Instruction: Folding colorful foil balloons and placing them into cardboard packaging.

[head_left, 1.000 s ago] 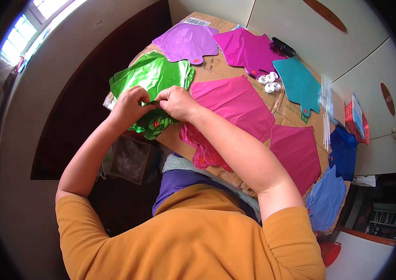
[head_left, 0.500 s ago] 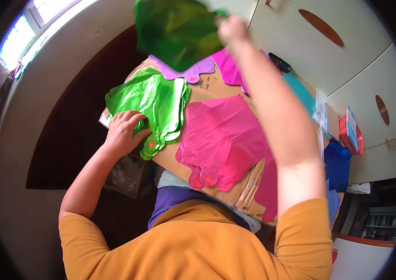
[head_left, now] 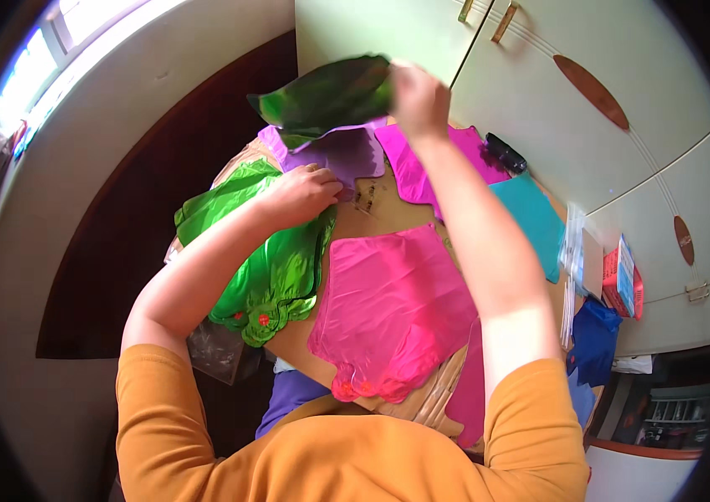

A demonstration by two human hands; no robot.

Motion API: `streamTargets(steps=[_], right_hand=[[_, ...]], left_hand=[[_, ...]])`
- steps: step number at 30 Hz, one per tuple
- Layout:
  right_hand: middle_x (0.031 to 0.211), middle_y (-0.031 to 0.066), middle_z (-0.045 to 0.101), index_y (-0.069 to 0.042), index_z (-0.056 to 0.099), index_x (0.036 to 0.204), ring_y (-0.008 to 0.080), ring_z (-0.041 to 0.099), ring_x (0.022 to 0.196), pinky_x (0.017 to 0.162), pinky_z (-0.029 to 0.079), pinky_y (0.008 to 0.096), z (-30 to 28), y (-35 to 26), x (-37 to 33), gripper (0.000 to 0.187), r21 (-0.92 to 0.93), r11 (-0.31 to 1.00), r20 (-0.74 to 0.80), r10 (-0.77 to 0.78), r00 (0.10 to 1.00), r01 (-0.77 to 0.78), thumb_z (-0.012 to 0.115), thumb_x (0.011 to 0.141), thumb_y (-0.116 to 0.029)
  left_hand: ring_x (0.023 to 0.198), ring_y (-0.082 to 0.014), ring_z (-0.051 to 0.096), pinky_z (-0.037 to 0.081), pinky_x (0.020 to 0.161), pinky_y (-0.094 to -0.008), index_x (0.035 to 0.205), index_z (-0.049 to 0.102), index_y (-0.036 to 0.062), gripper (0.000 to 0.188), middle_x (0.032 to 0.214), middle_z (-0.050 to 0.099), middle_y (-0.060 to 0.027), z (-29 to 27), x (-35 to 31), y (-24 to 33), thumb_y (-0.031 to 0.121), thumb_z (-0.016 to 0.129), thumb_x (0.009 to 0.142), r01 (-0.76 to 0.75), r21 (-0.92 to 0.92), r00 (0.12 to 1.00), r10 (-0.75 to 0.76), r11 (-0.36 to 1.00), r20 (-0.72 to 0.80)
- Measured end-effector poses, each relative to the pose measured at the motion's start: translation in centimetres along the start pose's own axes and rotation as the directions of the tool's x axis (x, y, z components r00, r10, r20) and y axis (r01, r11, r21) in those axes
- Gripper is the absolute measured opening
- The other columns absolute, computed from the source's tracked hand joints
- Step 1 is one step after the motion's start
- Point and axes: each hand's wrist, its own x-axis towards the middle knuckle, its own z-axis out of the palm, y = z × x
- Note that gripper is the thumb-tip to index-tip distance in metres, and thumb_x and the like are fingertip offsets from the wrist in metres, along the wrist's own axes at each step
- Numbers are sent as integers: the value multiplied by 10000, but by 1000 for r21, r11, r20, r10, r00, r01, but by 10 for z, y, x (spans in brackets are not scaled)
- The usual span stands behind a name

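My right hand (head_left: pixel 420 99) is closed on the edge of a thin, dark green sheet (head_left: pixel 326 99), which hangs in the air to its left over the far side of the table. My left hand (head_left: pixel 309 194) rests at the far right corner of a stack of shiny green sheets (head_left: pixel 275 268), its fingers loosely bent and their tips partly hidden. That stack has a scalloped near edge with small red flower marks. A lilac sheet (head_left: pixel 321 159) lies just beyond my left hand. Pink sheets (head_left: pixel 397 301) with a similar scalloped edge lie in the middle.
Cardboard (head_left: pixel 355 224) covers the table. Magenta (head_left: pixel 422 171) and teal (head_left: pixel 531 222) sheets lie at the far right, near a black object (head_left: pixel 505 153). A red and blue box (head_left: pixel 623 280) and dark blue material (head_left: pixel 596 335) sit rightward. White cabinets (head_left: pixel 623 109) stand behind.
My left hand has moved from the green stack's near left side to its far right corner. The raised green sheet has come lower and folded over in my right hand.
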Motion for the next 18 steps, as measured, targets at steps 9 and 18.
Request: streamTargets(steps=[9, 18], right_hand=[[785, 136, 707, -81, 736, 947, 248, 690, 678, 662, 544, 320, -16, -33, 51, 119, 38, 948, -160, -307, 938, 317, 650, 880, -128], [907, 92, 731, -77, 737, 970, 200, 695, 820, 785, 530, 306, 16, 40, -81, 174, 233, 869, 790, 93, 606, -436, 671, 821, -137]], left_hand=[[853, -275, 625, 513, 756, -381, 950, 692, 44, 144, 923, 647, -87, 12, -5, -15, 104, 624, 839, 82, -195, 994, -94, 977, -56], [655, -134, 610, 496, 640, -289, 836, 740, 26, 144, 715, 679, -42, 13, 13, -21, 140, 771, 753, 559, -629, 795, -566, 540, 220]])
